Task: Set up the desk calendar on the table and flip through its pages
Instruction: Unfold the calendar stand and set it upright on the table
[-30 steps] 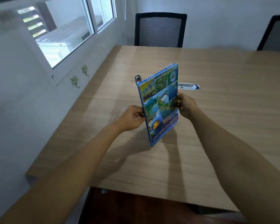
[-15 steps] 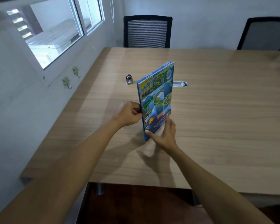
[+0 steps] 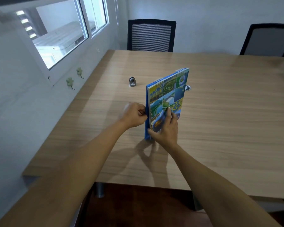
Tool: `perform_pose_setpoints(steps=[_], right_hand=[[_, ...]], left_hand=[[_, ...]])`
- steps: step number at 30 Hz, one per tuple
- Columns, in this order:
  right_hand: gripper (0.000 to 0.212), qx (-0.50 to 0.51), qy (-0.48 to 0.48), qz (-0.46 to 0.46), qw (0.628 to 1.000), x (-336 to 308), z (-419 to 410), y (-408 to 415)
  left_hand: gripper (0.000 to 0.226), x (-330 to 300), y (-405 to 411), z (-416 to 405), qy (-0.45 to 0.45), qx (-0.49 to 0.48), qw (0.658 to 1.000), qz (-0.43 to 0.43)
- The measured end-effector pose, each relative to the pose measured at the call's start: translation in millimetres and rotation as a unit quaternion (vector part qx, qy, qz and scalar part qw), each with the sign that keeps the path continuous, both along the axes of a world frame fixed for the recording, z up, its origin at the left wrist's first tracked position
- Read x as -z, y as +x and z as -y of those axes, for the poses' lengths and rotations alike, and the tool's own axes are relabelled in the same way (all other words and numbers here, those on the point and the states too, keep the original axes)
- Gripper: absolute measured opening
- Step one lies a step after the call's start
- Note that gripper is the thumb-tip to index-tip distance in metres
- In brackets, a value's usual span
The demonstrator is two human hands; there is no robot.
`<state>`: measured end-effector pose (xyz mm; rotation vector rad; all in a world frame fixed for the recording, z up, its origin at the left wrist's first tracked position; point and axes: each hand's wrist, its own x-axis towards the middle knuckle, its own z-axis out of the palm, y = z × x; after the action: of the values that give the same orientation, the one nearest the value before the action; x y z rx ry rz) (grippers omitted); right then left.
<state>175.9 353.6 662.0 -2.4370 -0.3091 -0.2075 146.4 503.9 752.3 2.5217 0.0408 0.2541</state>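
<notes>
A blue spiral-bound desk calendar [image 3: 168, 95] with a collage cover stands upright on the wooden table [image 3: 219, 128], its lower edge touching the surface. My left hand [image 3: 134, 116] pinches its left edge near mid-height. Over the lower part of the cover lies my right hand [image 3: 165, 130], thumb at the bottom left corner and fingers spread upward across the front. The calendar's back panel is hidden from here.
A small metal fitting [image 3: 132, 81] sits on the table behind the calendar, with a metal grommet [image 3: 187, 87] partly hidden by it. Two black chairs [image 3: 151, 36] stand at the far side. A wall with windows and hooks [image 3: 70, 82] runs along the left.
My right hand left the calendar's right edge and came around to the lower front of the cover. The calendar went down from the air onto the table. The left hand kept its grip.
</notes>
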Motion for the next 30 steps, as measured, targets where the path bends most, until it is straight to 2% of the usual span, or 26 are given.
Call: perform_pose_setpoints(steps=[13,20,23,30], right_hand=[[0.13,0.038,0.005,0.012,0.999,-5.4,-20.3,3.1],[0.119,-0.012,0.017,0.016,1.0,-2.8,-16.5,10.1],[0.116,-0.04,0.05,-0.001,0.998,-2.3,-10.1,12.0],[0.109,-0.093,0.095,-0.017,0.991,-4.3,10.3,18.6]], left_hand=[[0.015,-4.3,3.1,-2.6,-0.02,-0.004,0.999,-0.044],[0.016,-6.9,2.3,-2.2,0.003,-0.004,1.0,-0.03],[0.016,-6.3,3.6,2.7,0.0,0.006,1.0,-0.023],[0.026,-6.8,12.5,5.9,0.022,0.085,0.996,-0.033]])
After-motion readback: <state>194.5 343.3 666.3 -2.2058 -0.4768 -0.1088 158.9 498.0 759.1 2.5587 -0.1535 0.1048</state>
